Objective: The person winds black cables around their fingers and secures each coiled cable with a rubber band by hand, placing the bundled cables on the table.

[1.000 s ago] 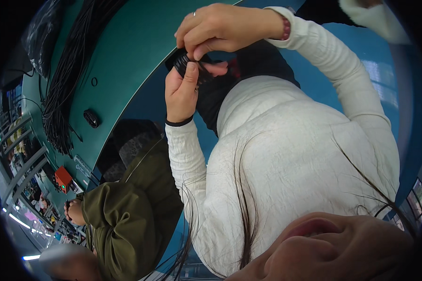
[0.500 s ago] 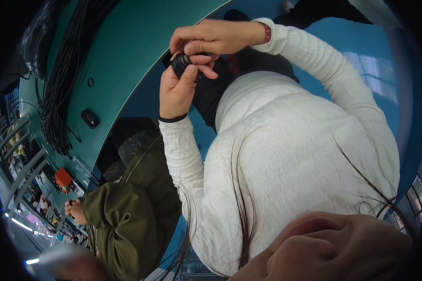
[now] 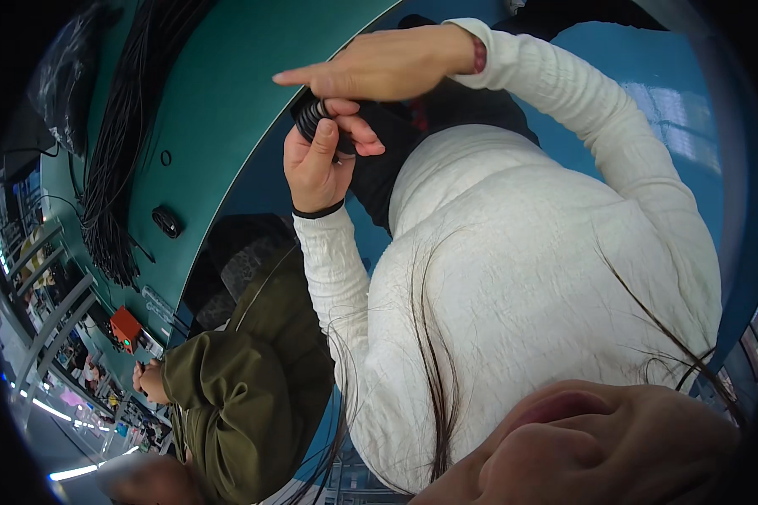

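Note:
A coil of thin black cable [image 3: 310, 118] is wound in several turns at the table's edge, above my lap. My left hand [image 3: 318, 168] grips it, thumb pressed over the loops and the other fingers curled behind and through them. Just above the coil is my right hand [image 3: 387, 66], back of the hand up. Its index finger stretches out to the left, and I see nothing held in it. The undersides of its other fingers are hidden, so whether they touch the cable cannot be made out.
On the green table [image 3: 219, 109] lie a long bundle of black cables [image 3: 114, 194], a small coiled cable [image 3: 167, 221], a black ring [image 3: 166, 157] and a clear plastic bag [image 3: 67, 80]. An orange box [image 3: 125, 328] stands farther along. A co-worker in an olive jacket [image 3: 236, 404] sits at my left.
My right hand has lifted off the coil, and its index finger has straightened toward the left. My left hand keeps its hold on the coil, with its fingers a little more spread.

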